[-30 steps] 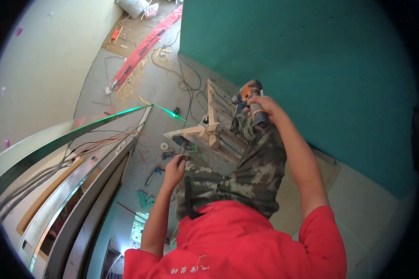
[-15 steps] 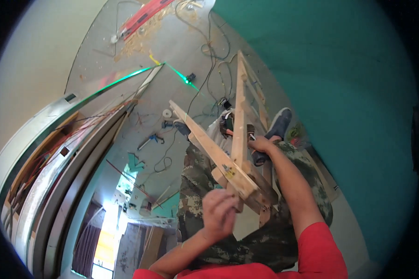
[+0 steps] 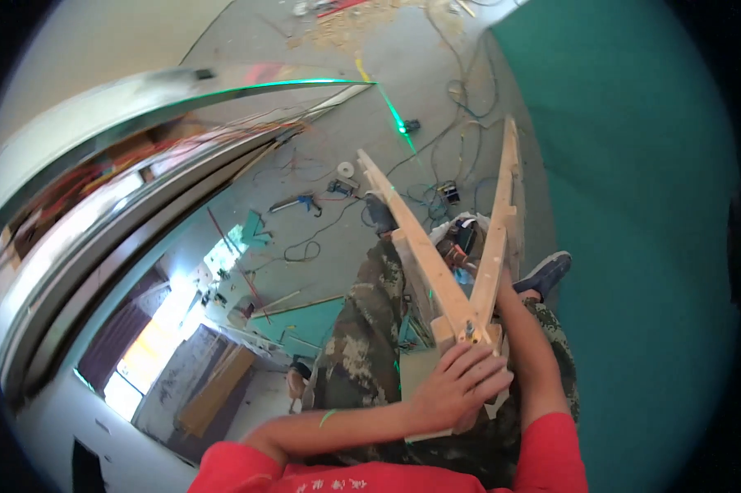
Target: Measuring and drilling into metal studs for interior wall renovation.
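A wooden stepladder rises below me, its two sides joined at the top by a metal bolt. My left hand lies over the ladder's top end, its fingers curled onto the wood. My right arm reaches down past the right-hand rail, and that rail covers most of my right hand; its fingers and anything in them are hidden. Just beyond it, between the two rails, a pale bag holds dark and orange tools. My camouflage-trousered legs straddle the ladder, with a dark shoe showing on the right.
On the floor lie a laser level casting a green line, a blue caulking gun, a white roll and tangled cables. Long boards and metal channels run along the left. A green wall stands close on the right.
My left hand has come down onto the ladder top. My right hand, earlier around a dark tool beside the ladder, has moved behind the rail. The whole view has swung.
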{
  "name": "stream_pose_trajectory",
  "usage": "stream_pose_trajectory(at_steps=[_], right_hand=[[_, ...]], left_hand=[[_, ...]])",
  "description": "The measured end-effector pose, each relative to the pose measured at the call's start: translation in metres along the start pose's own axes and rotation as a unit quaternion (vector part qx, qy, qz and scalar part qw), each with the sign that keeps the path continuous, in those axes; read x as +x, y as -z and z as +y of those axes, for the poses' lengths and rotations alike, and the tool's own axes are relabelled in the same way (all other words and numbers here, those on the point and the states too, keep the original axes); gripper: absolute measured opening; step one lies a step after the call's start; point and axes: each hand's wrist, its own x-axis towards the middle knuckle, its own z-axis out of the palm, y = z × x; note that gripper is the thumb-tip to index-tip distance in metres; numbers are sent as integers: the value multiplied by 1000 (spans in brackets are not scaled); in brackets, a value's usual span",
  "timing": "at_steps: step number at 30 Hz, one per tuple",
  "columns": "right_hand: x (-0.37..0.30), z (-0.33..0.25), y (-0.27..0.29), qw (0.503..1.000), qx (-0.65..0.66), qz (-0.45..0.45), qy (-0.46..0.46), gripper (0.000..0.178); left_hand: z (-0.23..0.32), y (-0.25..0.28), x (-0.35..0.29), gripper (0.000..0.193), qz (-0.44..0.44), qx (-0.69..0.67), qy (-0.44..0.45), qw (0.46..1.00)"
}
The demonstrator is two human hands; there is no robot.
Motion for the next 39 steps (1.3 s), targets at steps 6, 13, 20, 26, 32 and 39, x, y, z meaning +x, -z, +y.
stream_pose_trajectory(at_steps=[6,13,20,26,32,39], right_hand=[[-163,-90,196,972,-155,148,-95,38],[-401,-159,300,806,302,466,-204,34],[-609,-192,68,579,419,597,-364,40],[-515,-226,100,734,264,551,-297,40],[-394,-181,20,890,153,342,-261,39],[-384,-183,-4,931,-135,320,-109,34]], left_hand=[[4,-7,9,28,-19,50,-38,998],[-3,23,26,28,-27,124,-87,988],[25,-33,24,36,78,-11,-41,996],[12,0,9,36,106,-59,-68,990],[15,1,5,38,113,-87,-56,988],[17,-5,8,45,107,-100,-62,987]])
